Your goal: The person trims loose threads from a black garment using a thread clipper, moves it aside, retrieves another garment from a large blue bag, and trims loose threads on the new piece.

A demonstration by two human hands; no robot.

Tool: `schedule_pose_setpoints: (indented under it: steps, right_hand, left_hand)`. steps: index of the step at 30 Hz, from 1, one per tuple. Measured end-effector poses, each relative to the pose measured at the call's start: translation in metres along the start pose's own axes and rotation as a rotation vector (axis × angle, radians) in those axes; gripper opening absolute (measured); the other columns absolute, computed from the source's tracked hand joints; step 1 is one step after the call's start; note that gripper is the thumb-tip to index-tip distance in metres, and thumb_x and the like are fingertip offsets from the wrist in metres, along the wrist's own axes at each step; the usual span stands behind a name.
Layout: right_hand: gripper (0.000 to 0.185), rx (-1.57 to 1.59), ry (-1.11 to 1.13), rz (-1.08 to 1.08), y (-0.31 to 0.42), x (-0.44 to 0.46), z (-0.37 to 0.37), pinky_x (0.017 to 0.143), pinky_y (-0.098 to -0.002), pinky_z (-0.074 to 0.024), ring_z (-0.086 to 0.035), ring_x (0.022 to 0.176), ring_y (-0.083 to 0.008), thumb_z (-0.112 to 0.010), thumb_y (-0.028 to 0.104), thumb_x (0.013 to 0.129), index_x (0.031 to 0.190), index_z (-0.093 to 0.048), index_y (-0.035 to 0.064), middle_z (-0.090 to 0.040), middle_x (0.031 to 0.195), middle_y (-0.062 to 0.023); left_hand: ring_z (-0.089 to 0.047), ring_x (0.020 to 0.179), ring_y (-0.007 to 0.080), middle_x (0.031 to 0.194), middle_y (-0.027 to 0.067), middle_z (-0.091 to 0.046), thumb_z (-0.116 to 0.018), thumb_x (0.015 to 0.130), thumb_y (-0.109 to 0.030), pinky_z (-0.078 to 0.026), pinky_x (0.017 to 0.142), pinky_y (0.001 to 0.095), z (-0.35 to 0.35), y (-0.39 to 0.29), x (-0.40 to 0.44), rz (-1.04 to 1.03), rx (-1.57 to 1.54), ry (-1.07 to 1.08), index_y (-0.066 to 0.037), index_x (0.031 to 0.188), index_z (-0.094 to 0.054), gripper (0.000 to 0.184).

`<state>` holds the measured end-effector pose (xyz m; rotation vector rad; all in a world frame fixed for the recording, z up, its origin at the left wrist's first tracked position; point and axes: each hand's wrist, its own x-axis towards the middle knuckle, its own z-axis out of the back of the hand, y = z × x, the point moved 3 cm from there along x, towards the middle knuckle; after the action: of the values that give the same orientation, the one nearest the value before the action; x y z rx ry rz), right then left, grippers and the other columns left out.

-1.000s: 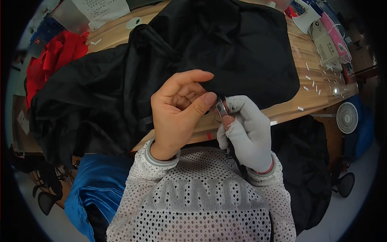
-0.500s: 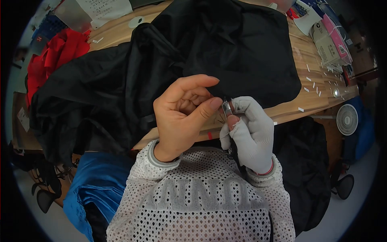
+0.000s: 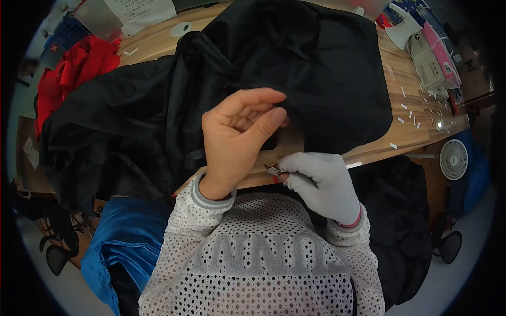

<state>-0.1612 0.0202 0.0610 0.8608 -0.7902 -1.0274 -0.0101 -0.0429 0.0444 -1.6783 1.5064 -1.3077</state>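
Over the black fabric (image 3: pixel 337 79) on the table, my bare left hand (image 3: pixel 234 134) has its fingers curled and the thumb drawn in against them. Whatever lies in that pinch is too small or hidden to make out. My right hand (image 3: pixel 324 184) wears a white glove with bare thumb and forefinger tips. It is closed on a small shiny metal tool (image 3: pixel 273 171), mostly hidden by the fingers, near the table's front edge. The right hand sits lower than the left and apart from it.
Red fabric (image 3: pixel 79 63) lies at the far left. Blue cloth (image 3: pixel 129 231) hangs below the table on the left, and more black cloth (image 3: pixel 398 221) on the right. White scraps (image 3: pixel 403 107) dot the wooden table (image 3: pixel 369 150) near a box (image 3: pixel 427 63). A small fan (image 3: pixel 453 159) stands right.
My right hand has moved down towards me, away from the left hand, with the metal tool still in it. My left thumb has risen closer to its forefinger.
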Motion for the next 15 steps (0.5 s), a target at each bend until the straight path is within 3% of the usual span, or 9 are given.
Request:
schedule_pose_setpoints:
  steps: [1, 2, 3, 5, 7, 10, 12, 14, 15]
  right_hand:
    - [0.022, -0.304, 0.077, 0.069, -0.012, 0.002, -0.003, 0.056, -0.0271, -0.0510, -0.063, 0.059, -0.0174, -0.064, 0.000, 0.078, 0.099, -0.066, 0.0031, -0.064, 0.070, -0.0076]
    - [0.022, -0.289, 0.015, 0.052, -0.029, 0.005, -0.011, 0.056, -0.0320, -0.0503, -0.063, 0.059, -0.0230, -0.065, 0.003, 0.076, 0.097, -0.068, 0.0093, -0.063, 0.071, -0.0077]
    - [0.022, -0.292, 0.011, 0.052, -0.047, 0.008, -0.017, 0.056, -0.0320, -0.0503, -0.063, 0.059, -0.0230, -0.065, 0.003, 0.076, 0.097, -0.068, 0.0093, -0.063, 0.071, -0.0077]
    - [0.013, -0.958, 0.037, 0.089, -0.080, 0.014, -0.028, 0.052, -0.0345, -0.0484, -0.063, 0.059, -0.0232, -0.064, 0.009, 0.080, 0.092, -0.067, 0.0102, -0.062, 0.071, -0.0067]
    - [0.007, -0.999, 0.008, 0.053, -0.085, 0.018, -0.030, 0.050, -0.0346, -0.0476, -0.062, 0.057, -0.0235, -0.063, 0.013, 0.081, 0.087, -0.065, 0.0104, -0.061, 0.071, -0.0056]
    - [0.012, -0.942, -0.190, 0.164, -0.046, 0.010, -0.012, 0.051, -0.0323, -0.0487, -0.064, 0.058, -0.0230, -0.065, 0.009, 0.079, 0.091, -0.065, 0.0082, -0.064, 0.074, -0.0056]
    - [0.016, -0.374, 0.050, 0.095, -0.008, 0.000, 0.008, 0.054, -0.0283, -0.0507, -0.066, 0.060, -0.0220, -0.068, 0.003, 0.076, 0.092, -0.066, 0.0051, -0.068, 0.076, -0.0069]
    - [0.014, -0.036, 0.134, 0.141, 0.017, -0.005, 0.025, 0.053, -0.0276, -0.0497, -0.067, 0.060, -0.0212, -0.069, 0.008, 0.079, 0.093, -0.069, 0.0057, -0.068, 0.071, -0.0061]
    - [0.018, 0.164, 0.142, 0.141, 0.029, -0.006, 0.035, 0.054, -0.0240, -0.0518, -0.068, 0.059, -0.0163, -0.072, -0.001, 0.071, 0.088, -0.069, -0.0042, -0.071, 0.076, -0.0132]
  left_hand:
    - [-0.068, 0.080, 0.0134, 0.090, 0.0107, -0.070, -0.068, 0.086, 0.001, -0.055, 0.074, 0.0227, 0.004, 0.001, 0.007, -0.003, 0.022, 0.043, 0.006, 0.106, -0.064, 0.021]
    - [-0.068, 0.080, 0.0134, 0.090, 0.0107, -0.070, -0.068, 0.086, 0.001, -0.055, 0.074, 0.0227, 0.005, 0.000, 0.012, -0.005, 0.020, 0.042, 0.006, 0.106, -0.064, 0.021]
    - [-0.068, 0.080, 0.0136, 0.091, 0.0108, -0.070, -0.068, 0.086, 0.001, -0.056, 0.075, 0.0231, 0.003, -0.001, 0.017, 0.020, 0.017, 0.063, 0.006, 0.106, -0.064, 0.021]
    - [-0.068, 0.081, 0.0139, 0.091, 0.0108, -0.070, -0.068, 0.086, 0.001, -0.056, 0.075, 0.0235, 0.000, -0.001, 0.021, 0.041, 0.014, 0.092, 0.006, 0.107, -0.064, 0.022]
    - [-0.068, 0.083, 0.0173, 0.094, 0.0136, -0.070, -0.067, 0.086, 0.002, -0.057, 0.077, 0.0281, -0.003, -0.002, 0.025, 0.046, 0.072, 0.125, 0.006, 0.109, -0.062, 0.024]
    - [-0.068, 0.082, 0.0144, 0.092, 0.0118, -0.070, -0.068, 0.085, 0.001, -0.056, 0.077, 0.0241, -0.009, -0.001, 0.028, 0.009, 0.008, 0.087, 0.006, 0.106, -0.064, 0.022]
    - [-0.068, 0.082, 0.0146, 0.092, 0.0120, -0.070, -0.068, 0.086, 0.001, -0.056, 0.077, 0.0242, -0.008, 0.000, 0.033, -0.029, 0.031, 0.079, 0.006, 0.106, -0.064, 0.021]
    - [-0.069, 0.082, 0.0151, 0.091, 0.0123, -0.071, -0.068, 0.086, 0.001, -0.056, 0.077, 0.0247, -0.010, 0.000, 0.037, -0.071, 0.020, 0.063, 0.006, 0.105, -0.065, 0.020]
    - [-0.069, 0.082, 0.0151, 0.091, 0.0123, -0.071, -0.068, 0.086, 0.001, -0.056, 0.077, 0.0247, -0.011, -0.001, 0.038, -0.073, 0.018, 0.065, 0.006, 0.105, -0.065, 0.020]
